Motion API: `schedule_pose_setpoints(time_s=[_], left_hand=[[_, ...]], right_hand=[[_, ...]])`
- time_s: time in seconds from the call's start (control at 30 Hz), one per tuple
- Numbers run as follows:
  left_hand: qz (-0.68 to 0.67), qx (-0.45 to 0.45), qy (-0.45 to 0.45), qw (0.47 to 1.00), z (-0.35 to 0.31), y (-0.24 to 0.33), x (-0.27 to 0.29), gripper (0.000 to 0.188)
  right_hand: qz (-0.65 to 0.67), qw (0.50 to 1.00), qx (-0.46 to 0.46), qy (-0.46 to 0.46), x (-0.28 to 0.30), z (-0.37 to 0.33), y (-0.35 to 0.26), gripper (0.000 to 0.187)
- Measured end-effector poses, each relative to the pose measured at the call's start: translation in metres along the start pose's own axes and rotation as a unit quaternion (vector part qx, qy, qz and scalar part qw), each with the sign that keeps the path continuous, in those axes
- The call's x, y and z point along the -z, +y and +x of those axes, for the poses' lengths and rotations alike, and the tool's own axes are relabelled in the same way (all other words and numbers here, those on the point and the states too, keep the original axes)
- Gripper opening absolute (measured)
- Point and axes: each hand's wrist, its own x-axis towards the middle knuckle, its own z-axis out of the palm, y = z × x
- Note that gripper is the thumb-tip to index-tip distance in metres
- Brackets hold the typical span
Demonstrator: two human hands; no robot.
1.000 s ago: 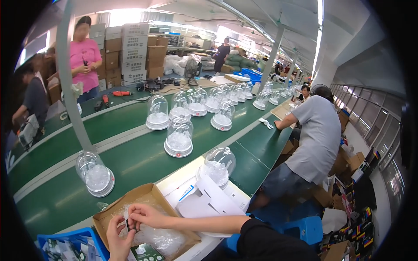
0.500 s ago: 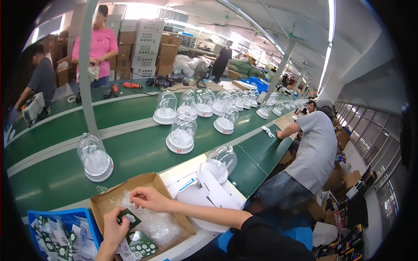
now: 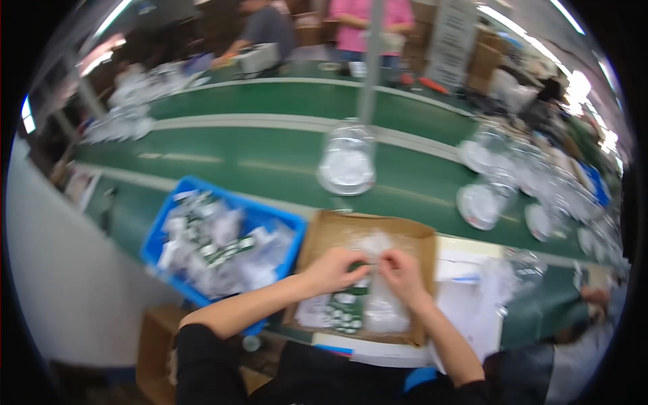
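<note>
Above the cardboard tray (image 3: 398, 225), the left hand (image 3: 332, 273) pinches a small green card (image 3: 359, 266); the right hand (image 3: 403, 275), fingers narrowed beside it, blurs too much to tell its hold. Clear plastic (image 3: 387, 314) lies beneath.

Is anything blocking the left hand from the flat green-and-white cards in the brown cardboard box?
Nothing visible: the left hand is over the open brown cardboard box, beside the flat green-and-white cards, though it's blurry.

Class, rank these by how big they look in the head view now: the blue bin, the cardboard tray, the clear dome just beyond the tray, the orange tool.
1. Blue bin and cardboard tray: too alike to rank
2. Clear dome
3. Orange tool, though it lies farther away
</note>
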Motion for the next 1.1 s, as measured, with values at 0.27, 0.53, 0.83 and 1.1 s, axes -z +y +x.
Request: schedule_pose_setpoints(time_s=[0.27,0.53,0.83,1.1], left_hand=[[-0.037,0.089,-0.013,0.995,0.016,0.012,0.0,0.022],[0.011,0.109,-0.027,0.994,0.003,-0.009,0.004,0.022],[0.128,-0.068,-0.158,0.977,0.03,0.041,0.024,0.026],[0.139,-0.054,-0.003,0.989,0.038,0.033,0.076,0.029]], right_hand=[[0.033,0.999,-0.012,0.036,0.007,0.006,0.001,0.005],[0.045,0.998,0.038,0.005,0.001,0.018,0.0,0.012],[0.069,0.997,-0.034,0.014,0.034,0.016,-0.036,0.003],[0.086,0.996,0.017,-0.016,0.019,0.09,-0.052,0.004]])
